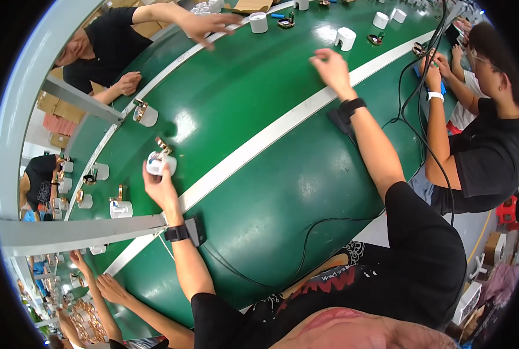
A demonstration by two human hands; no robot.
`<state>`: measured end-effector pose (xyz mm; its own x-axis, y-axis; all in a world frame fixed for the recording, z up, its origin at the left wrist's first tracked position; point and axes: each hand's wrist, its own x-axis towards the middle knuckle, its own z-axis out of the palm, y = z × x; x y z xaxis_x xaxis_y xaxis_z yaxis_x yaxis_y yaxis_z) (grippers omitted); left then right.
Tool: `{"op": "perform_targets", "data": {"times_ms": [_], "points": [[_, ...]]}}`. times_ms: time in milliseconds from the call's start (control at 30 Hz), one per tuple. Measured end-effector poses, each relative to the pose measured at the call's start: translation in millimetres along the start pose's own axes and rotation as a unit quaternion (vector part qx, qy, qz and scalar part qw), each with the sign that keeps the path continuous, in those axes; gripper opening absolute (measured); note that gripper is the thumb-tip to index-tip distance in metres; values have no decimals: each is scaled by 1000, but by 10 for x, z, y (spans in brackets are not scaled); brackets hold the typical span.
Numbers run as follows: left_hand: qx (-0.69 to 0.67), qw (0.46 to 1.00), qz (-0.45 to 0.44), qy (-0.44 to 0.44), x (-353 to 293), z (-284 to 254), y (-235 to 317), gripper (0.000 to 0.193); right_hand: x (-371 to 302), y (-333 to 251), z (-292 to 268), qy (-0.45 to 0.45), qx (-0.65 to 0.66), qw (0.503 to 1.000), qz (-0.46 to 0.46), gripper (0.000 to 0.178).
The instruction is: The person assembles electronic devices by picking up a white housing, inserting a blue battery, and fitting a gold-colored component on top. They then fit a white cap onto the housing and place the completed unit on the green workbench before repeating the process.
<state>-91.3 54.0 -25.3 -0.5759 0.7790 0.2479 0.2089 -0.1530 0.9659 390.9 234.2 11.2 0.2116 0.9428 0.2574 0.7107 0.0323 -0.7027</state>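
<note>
My left hand [161, 187] grips a white cylindrical housing [157, 164] on the green belt, with the thumb on its near side. A copper-coloured round part [164, 145] stands out at that housing's far edge. My right hand [331, 68] is stretched out over the far right of the belt, fingers loosely bent and nothing visible in them. Beyond it, apart from the fingers, sits a white housing with a notch in its side [345, 38]. Each of my wrists wears a black band.
More white housings [146, 115] and copper-coloured parts line the green belt [242, 110]. A grey metal post [85, 234] crosses at left. Black cables [407, 104] hang at right. Co-workers sit around; one's blurred hand [208, 26] reaches over the far side.
</note>
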Motion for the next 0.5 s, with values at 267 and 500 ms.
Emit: {"op": "perform_targets", "data": {"times_ms": [267, 500], "points": [[144, 986, 23, 85, -86, -65, -1, 91, 481, 898, -169, 200, 80, 975, 57, 70], [254, 946, 71, 190, -277, 178, 239, 91, 640, 915, -232, 118, -54, 991, -17, 58]]}}
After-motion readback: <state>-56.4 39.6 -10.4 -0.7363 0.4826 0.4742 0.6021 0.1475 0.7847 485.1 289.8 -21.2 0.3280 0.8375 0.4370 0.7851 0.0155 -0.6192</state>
